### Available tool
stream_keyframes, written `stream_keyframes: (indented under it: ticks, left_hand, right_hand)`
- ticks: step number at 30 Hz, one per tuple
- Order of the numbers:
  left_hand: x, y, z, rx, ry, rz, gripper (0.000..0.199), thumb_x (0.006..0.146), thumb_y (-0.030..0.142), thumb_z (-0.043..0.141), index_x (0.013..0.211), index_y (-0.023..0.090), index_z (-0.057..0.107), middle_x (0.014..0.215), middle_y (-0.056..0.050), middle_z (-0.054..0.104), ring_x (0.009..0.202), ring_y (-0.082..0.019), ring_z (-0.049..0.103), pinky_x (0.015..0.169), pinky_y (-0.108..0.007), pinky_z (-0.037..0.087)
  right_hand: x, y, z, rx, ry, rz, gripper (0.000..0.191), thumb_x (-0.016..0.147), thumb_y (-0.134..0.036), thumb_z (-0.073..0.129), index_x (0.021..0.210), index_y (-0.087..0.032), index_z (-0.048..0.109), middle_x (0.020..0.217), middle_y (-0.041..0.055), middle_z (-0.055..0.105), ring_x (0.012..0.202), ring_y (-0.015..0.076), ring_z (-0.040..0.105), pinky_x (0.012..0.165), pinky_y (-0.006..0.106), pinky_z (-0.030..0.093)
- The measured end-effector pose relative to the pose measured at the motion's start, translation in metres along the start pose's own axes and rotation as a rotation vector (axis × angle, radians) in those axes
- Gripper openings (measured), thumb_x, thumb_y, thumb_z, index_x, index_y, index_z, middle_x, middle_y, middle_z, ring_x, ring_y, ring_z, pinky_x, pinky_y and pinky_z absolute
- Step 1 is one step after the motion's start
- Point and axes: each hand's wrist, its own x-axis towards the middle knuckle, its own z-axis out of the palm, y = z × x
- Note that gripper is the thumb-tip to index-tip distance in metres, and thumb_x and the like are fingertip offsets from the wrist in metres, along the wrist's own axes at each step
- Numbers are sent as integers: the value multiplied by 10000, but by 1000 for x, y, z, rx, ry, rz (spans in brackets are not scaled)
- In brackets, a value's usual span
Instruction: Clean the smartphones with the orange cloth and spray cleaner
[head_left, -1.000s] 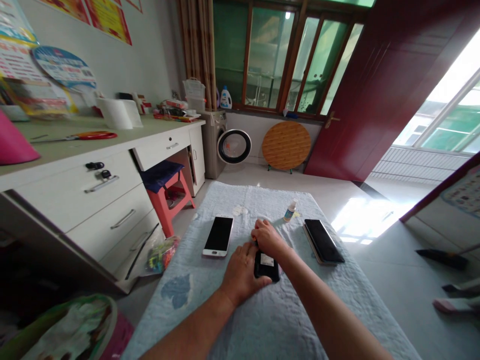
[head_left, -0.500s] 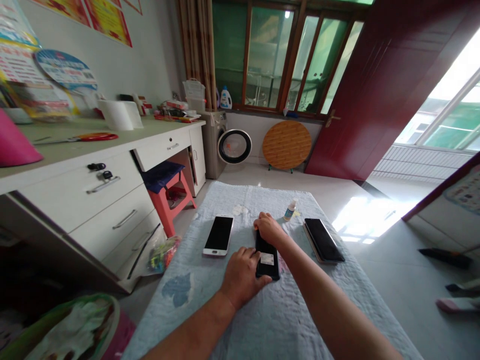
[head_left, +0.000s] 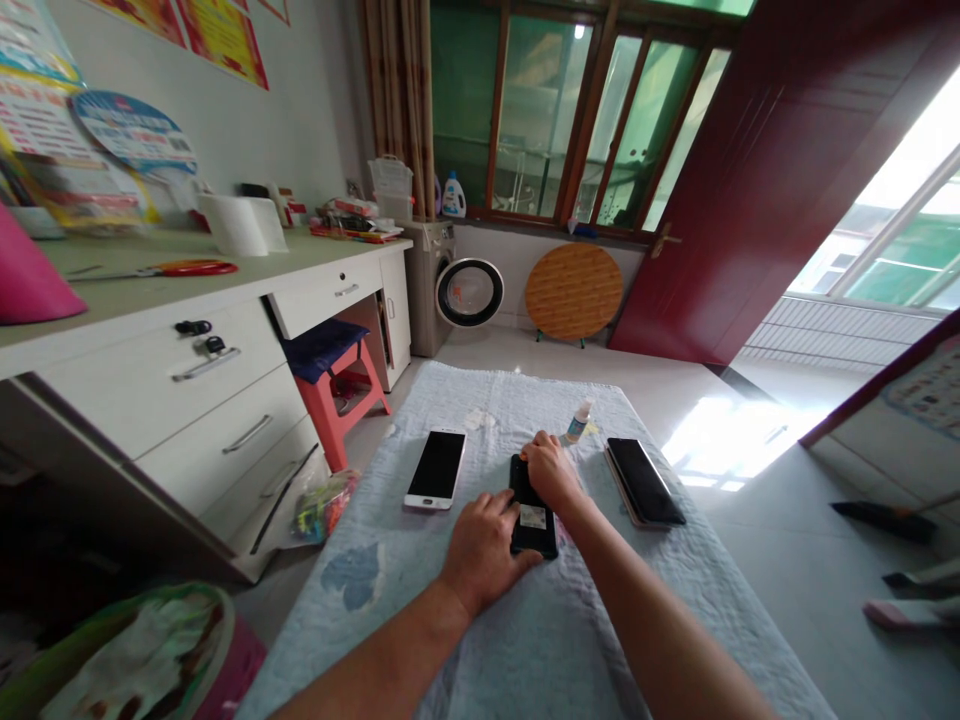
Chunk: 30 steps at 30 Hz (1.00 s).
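A black phone (head_left: 534,545) with a whitish label on its face lies in the middle of the cloth-covered table. My left hand (head_left: 486,545) steadies it, fingers at its left edge and thumb by its lower end. Over the phone's upper part, my right hand (head_left: 549,468) is closed, its fingertips bent down; a small orange patch shows there, too small to name. To the left lies a white-framed phone (head_left: 436,467) with a dark screen. On the right is another dark phone (head_left: 645,482) with a light-coloured edge. A small bottle (head_left: 578,421) with a white top stands beyond my right hand.
A pale blue quilted cloth (head_left: 360,640) covers the table. At the left are a white desk (head_left: 217,400), a pink stool (head_left: 341,410) with a dark cushion and a bin (head_left: 240,650). Behind stand a washing machine (head_left: 431,290) with its door open and a round wooden board (head_left: 574,290).
My right hand has shifted slightly right and nearer to me along the phone, uncovering its upper left corner. My left hand and the phone stay in place.
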Motion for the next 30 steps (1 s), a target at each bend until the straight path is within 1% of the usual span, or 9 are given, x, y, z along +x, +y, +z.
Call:
stream_keyframes:
  ticks: [3, 5, 7, 9, 12, 18, 24, 27, 30]
  left_hand:
    - [0, 0, 0, -4, -11, -2, 528, 719, 592, 707, 1065, 196, 652, 1201, -88, 627, 1055, -306, 547, 952, -435, 418]
    - [1, 1, -1, -11, -22, -2, 512, 723, 579, 710, 1064, 201, 652, 1190, -84, 633, 1048, -303, 551, 945, -432, 420]
    - [1, 2, -2, -10, -23, -5, 497, 721, 552, 723, 1064, 200, 650, 1192, -81, 635, 1047, -300, 551, 944, -428, 420]
    - [1, 3, -3, -4, -20, -6, 499, 715, 529, 736, 1073, 192, 649, 1200, -84, 633, 1052, -299, 547, 950, -424, 419]
    - [1, 3, -3, -2, -17, -2, 518, 718, 533, 730, 1097, 191, 645, 1209, -87, 633, 1067, -301, 544, 958, -424, 417]
    - [1, 2, -3, -9, -17, 8, 545, 716, 567, 721, 1096, 182, 651, 1206, -89, 637, 1064, -302, 543, 961, -422, 420]
    - [1, 1, -3, -35, -38, 1, 537, 710, 540, 732, 1116, 202, 640, 1213, -83, 629, 1083, -306, 535, 966, -426, 414]
    - [1, -1, -6, -41, -66, 19, 512, 714, 451, 736, 1145, 197, 627, 1247, -86, 613, 1110, -300, 525, 983, -417, 406]
    - [1, -3, -9, -55, -92, 44, 482, 727, 366, 701, 1174, 207, 612, 1284, -80, 590, 1135, -290, 518, 997, -405, 398]
  right_hand:
    - [-7, -7, 5, 53, 23, -103, 274, 906, -126, 437, 828, -172, 697, 942, 81, 554, 915, 183, 468, 826, 253, 362]
    - [-10, -7, 7, 86, 26, -149, 270, 902, -116, 447, 850, -180, 704, 937, 67, 548, 923, 172, 463, 844, 241, 359]
    - [-10, -3, 9, 114, 35, -155, 262, 910, -130, 457, 905, -192, 712, 941, 57, 547, 911, 163, 464, 849, 235, 359]
    - [-8, 4, 11, 121, 57, -111, 251, 921, -163, 468, 934, -198, 716, 945, 56, 551, 897, 164, 467, 839, 239, 362]
    - [0, 13, 14, 103, 74, -31, 259, 934, -199, 466, 924, -187, 724, 934, 69, 563, 904, 176, 478, 852, 256, 358]
    - [6, 27, 11, 59, 39, 45, 264, 924, -194, 462, 927, -157, 723, 928, 100, 595, 886, 187, 518, 872, 279, 353]
    - [-3, 37, 5, 43, 36, 94, 253, 901, -152, 452, 906, -129, 703, 896, 111, 612, 891, 192, 546, 852, 276, 369]
    - [-11, 36, 4, 41, 44, 130, 260, 910, -162, 434, 888, -122, 690, 884, 111, 618, 854, 191, 559, 820, 280, 381]
    - [-21, 32, 3, 59, 44, 153, 242, 914, -184, 443, 926, -129, 678, 888, 99, 621, 834, 183, 565, 792, 271, 389]
